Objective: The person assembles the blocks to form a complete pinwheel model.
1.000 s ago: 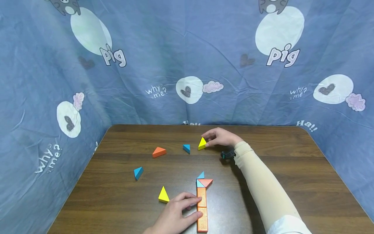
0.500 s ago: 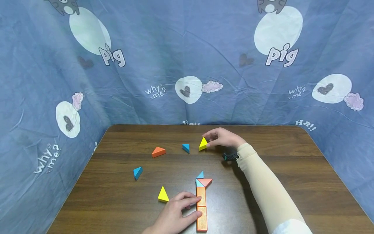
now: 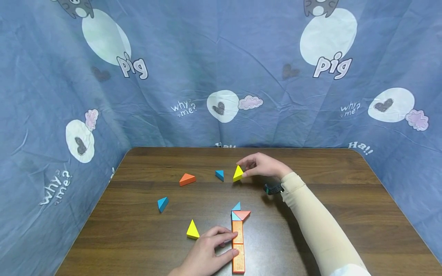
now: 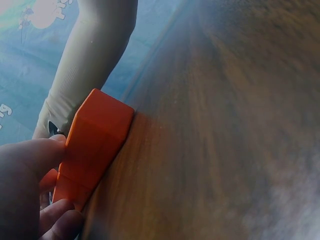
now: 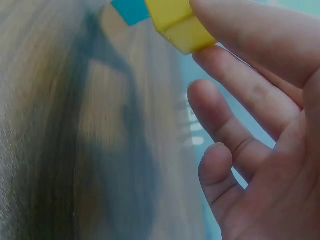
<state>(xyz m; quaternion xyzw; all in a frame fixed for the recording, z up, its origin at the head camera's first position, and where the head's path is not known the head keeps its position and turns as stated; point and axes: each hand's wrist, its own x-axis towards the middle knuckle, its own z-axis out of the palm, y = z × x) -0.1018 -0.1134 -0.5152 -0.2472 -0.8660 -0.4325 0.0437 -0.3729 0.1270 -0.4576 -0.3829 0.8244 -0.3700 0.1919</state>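
Observation:
In the head view, my right hand pinches a yellow triangular block between thumb and fingers. The right wrist view has this yellow block at its top, with the other fingers hanging free below. My left hand lies with its fingertips on two orange rectangular blocks, set end to end in a line. In the left wrist view, an orange block is touched along its side by the fingertips. At the line's far end sit a pink triangle and two small blue triangles.
Loose on the wooden table lie a second yellow triangle, an orange-red triangle, a blue triangle at left and another blue triangle beside the right hand. A blue printed curtain hangs behind.
My right hand and its yellow block have shifted slightly left and toward me over the last half second. My left hand and the other blocks stay where they were.

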